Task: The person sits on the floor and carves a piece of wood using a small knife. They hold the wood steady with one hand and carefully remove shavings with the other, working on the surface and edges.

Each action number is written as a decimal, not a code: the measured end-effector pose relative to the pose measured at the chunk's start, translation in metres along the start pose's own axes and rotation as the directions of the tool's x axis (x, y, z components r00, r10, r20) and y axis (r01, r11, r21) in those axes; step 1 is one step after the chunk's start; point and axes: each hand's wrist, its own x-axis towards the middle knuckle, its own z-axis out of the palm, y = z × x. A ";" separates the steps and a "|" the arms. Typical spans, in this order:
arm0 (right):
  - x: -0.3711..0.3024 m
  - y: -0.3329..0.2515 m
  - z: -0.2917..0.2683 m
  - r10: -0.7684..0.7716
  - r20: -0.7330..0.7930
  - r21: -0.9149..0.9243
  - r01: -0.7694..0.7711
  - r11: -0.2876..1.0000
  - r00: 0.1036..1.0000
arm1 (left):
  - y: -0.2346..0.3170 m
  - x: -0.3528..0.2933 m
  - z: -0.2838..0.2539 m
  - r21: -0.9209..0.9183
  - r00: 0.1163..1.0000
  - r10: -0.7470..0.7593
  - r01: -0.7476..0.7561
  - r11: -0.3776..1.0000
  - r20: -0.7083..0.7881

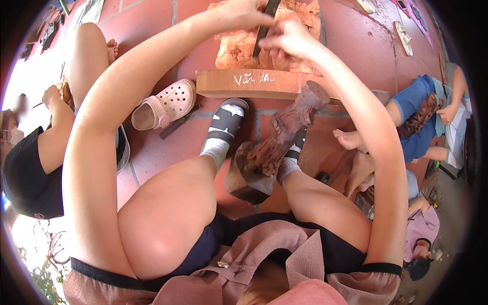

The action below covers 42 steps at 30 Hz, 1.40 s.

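Note:
At the top of the view, my left hand (pixel 247 15) and my right hand (pixel 294 41) meet around a dark, flat bar that looks like a chisel (pixel 263 34). Both have their fingers closed on it, the left higher up and the right lower down. The bar slants over a block of rough-carved orange-brown wood (pixel 236 50), its lower end close to the carved surface. In front of that lies a thick wooden plank (pixel 218 85) with white handwriting on its side. Parts of the carving are hidden behind my hands and right forearm.
A dark carved wooden piece (pixel 277 134) with a wide base stands between my feet. A beige clog (pixel 175 99) and a dark bar (pixel 175 126) lie on the red tiles to the left. People sit close on both sides; one at right holds a reddish carving (pixel 422 116).

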 end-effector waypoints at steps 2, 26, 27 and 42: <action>0.005 -0.015 -0.004 -0.230 -0.217 -0.115 0.209 0.971 0.949 | -0.016 0.021 -0.001 -0.129 0.939 0.276 -0.306 0.943 -0.205; 0.019 -0.032 0.017 -0.258 -0.067 -0.375 0.215 0.902 0.964 | -0.031 0.001 -0.029 -0.242 0.997 -0.009 -0.011 0.970 -0.079; 0.027 -0.016 0.022 -0.322 0.039 -0.455 0.303 0.837 0.946 | -0.031 -0.008 -0.031 -0.339 0.999 -0.041 0.043 0.940 0.011; 0.041 -0.023 -0.037 -0.328 -0.192 0.470 0.380 0.797 0.925 | -0.070 -0.041 0.036 -0.040 0.988 0.103 -0.099 0.994 0.112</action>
